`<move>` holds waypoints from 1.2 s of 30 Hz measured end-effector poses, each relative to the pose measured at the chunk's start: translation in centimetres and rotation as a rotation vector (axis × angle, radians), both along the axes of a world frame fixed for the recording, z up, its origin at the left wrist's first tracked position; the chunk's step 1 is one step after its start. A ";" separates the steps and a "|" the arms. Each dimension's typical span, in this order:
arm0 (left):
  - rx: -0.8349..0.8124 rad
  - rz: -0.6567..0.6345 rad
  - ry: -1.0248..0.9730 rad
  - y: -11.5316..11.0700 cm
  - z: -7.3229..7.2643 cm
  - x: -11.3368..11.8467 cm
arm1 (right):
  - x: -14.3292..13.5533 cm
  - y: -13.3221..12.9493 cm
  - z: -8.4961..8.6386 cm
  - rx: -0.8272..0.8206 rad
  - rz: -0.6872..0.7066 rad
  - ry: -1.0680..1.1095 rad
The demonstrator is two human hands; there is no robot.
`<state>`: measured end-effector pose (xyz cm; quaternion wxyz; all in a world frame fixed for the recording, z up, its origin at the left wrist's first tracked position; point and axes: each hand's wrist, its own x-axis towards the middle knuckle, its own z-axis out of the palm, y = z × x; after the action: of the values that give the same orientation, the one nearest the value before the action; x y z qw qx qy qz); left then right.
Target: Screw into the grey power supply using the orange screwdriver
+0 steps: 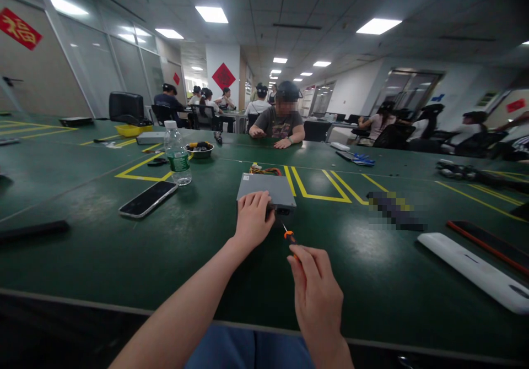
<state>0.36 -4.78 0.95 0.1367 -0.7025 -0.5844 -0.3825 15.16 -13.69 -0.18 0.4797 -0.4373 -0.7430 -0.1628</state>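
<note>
Looking forward and down, the head view shows a grey rectangular metal box (268,186) on a dark green tabletop (165,264), directly ahead of the person's two bare hands. Multicoloured wires (268,171) spill from its far side. The box appears wider from left to right than from front to back, though the slanted view makes this uncertain.

The left hand (254,215) is the nearer one, touching the box: it curls over the left part of the near edge, fingers close together on the top, thumb low by the near face. The right hand (316,278) is apart from the box, nearer the person and to its right. Its fingers close narrowly around an orange-and-black-handled screwdriver (290,238) with a thin metal shaft. From this grip the box lies forward and slightly left, and the shaft slants that way, its tip at the near face below a black socket (283,211). Whether the tip touches is too small to tell.

Left of the box are a clear plastic bottle with a green label (180,162) and, nearer the person, a black-screened phone (149,199).
</note>
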 end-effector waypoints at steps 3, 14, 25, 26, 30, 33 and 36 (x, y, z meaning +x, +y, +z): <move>0.000 -0.003 -0.001 0.0 0.0 0.0 | -0.1 -0.3 -0.1 -0.071 0.007 0.026; -0.004 0.001 -0.012 0.1 -0.1 0.0 | -0.9 -0.1 -0.8 0.008 -0.038 -0.006; 0.001 -0.003 -0.003 0.0 0.0 0.0 | -1.2 -0.5 -0.7 0.006 0.023 -0.057; 0.003 0.000 -0.004 0.0 0.0 0.0 | -1.1 -0.4 -0.7 0.006 0.004 -0.057; 0.000 0.002 -0.004 0.0 -0.1 0.0 | -0.4 -0.2 -0.2 -0.024 -0.021 -0.023; -0.007 0.000 -0.001 0.0 0.0 0.0 | -0.4 -0.4 -0.2 -0.079 -0.002 -0.002; -0.008 0.001 0.004 0.0 -0.1 0.0 | -0.9 -0.5 -0.6 -0.056 0.056 -0.032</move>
<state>0.38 -4.77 0.89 0.1352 -0.7038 -0.5858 -0.3785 14.23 -14.22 -0.80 0.4598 -0.4271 -0.7667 -0.1353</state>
